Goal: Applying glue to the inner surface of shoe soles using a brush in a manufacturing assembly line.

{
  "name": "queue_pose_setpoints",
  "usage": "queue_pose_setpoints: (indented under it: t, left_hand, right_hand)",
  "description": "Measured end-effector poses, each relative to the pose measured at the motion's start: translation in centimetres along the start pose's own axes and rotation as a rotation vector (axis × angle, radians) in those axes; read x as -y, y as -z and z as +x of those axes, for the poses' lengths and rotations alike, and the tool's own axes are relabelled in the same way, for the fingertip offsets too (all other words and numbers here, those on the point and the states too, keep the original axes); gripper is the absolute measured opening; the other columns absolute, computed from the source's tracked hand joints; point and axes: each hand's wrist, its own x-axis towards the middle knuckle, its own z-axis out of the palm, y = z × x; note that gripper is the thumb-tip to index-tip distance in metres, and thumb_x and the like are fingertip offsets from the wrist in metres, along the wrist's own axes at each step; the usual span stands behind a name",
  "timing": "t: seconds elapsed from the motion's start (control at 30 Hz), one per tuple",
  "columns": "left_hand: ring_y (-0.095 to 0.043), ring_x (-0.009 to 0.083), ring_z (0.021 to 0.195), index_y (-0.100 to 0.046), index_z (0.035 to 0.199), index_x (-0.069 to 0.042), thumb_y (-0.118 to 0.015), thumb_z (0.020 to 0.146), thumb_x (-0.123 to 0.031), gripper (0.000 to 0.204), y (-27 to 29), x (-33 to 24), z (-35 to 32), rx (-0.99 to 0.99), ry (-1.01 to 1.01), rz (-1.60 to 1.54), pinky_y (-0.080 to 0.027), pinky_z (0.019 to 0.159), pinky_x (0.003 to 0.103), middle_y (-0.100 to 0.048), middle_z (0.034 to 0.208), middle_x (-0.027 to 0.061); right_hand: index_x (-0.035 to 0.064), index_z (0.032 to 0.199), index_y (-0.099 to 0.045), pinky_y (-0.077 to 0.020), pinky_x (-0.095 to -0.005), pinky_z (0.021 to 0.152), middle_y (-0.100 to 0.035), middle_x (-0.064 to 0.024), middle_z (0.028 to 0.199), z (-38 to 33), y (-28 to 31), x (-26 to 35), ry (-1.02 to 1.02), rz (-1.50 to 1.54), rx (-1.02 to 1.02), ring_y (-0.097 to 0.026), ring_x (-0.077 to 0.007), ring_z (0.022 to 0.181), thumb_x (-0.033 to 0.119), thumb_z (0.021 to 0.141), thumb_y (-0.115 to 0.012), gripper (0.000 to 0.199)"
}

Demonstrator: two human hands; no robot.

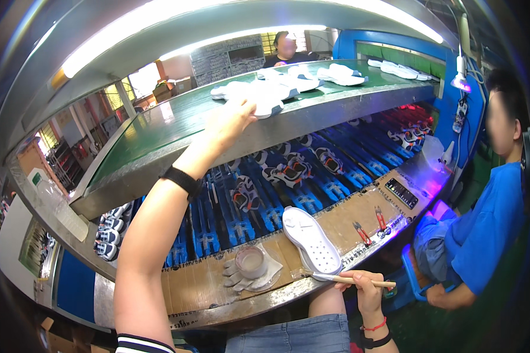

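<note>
My left hand (235,120) reaches up to the green conveyor belt (153,141), its fingers closed on the near edge of a white shoe sole (269,107). More white soles (341,75) lie on the belt beyond it. My right hand (366,288), low at the front edge, grips a paintbrush (359,281) by its wooden handle, bristles pointing left. Just above the brush, a white sole (312,238) rests on the cardboard-covered ledge (200,288), its inside with small holes facing up. Left of it, a cup (250,262) of pale contents stands on a whitish glove (234,277).
Under the belt, shoe uppers (291,170) sit on a blue-slatted lower conveyor (265,212). Two red-handled thread snips (362,233) and a phone (401,193) lie right on the ledge. A clear bottle (62,203) stands left. One person (483,217) sits right; another (287,50) is behind the belt.
</note>
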Motion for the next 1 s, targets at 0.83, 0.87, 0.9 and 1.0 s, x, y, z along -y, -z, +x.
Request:
queue_pose_setpoints:
  t: [0.83,0.87,0.9,1.0]
  left_hand:
    - [-0.048,0.0365,0.114,-0.046,0.119,0.0,-0.06,0.078,0.002,0.043,-0.3,-5.5,-9.9,-0.455,-0.115,-0.329,-0.036,0.1,0.04,-0.051,0.117,0.0197]
    - [-0.048,0.0365,0.116,-0.047,0.118,0.001,-0.062,0.077,0.002,0.044,-0.1,-6.1,-13.3,-0.436,-0.13,-0.303,-0.037,0.1,0.043,-0.052,0.119,0.0194]
    - [-0.048,0.0372,0.116,-0.047,0.118,0.0,-0.063,0.076,0.003,0.045,-0.7,-6.7,-16.7,-0.444,-0.146,-0.319,-0.038,0.1,0.046,-0.053,0.119,0.0191]
    - [-0.05,0.035,0.113,-0.046,0.115,-0.003,-0.064,0.074,0.003,0.045,-2.0,-8.8,-27.7,-0.408,0.061,-0.293,-0.041,0.097,0.046,-0.053,0.114,0.0156]
  right_hand:
    - [-0.0133,0.096,-0.065,-0.0528,-0.0303,0.07,-0.068,-0.0219,0.08,-0.1,-1.8,-0.7,-0.085,0.03,0.085,-0.067,-0.023,0.072,0.014,0.087,-0.048,0.033]
    - [-0.0131,0.096,-0.065,-0.0528,-0.0302,0.069,-0.068,-0.0217,0.08,-0.2,-2.1,-1.0,-0.087,0.034,0.111,-0.067,-0.0229,0.071,0.014,0.088,-0.048,0.033]
    - [-0.0129,0.096,-0.065,-0.0528,-0.0302,0.069,-0.068,-0.0216,0.081,-0.3,-2.2,-1.5,-0.084,0.03,0.125,-0.067,-0.0228,0.071,0.015,0.088,-0.049,0.033]
    - [-0.0125,0.097,-0.065,-0.0525,-0.0291,0.068,-0.068,-0.0213,0.081,-0.7,-3.4,-2.0,-0.089,0.018,0.191,-0.066,-0.0223,0.071,0.016,0.089,-0.049,0.034]
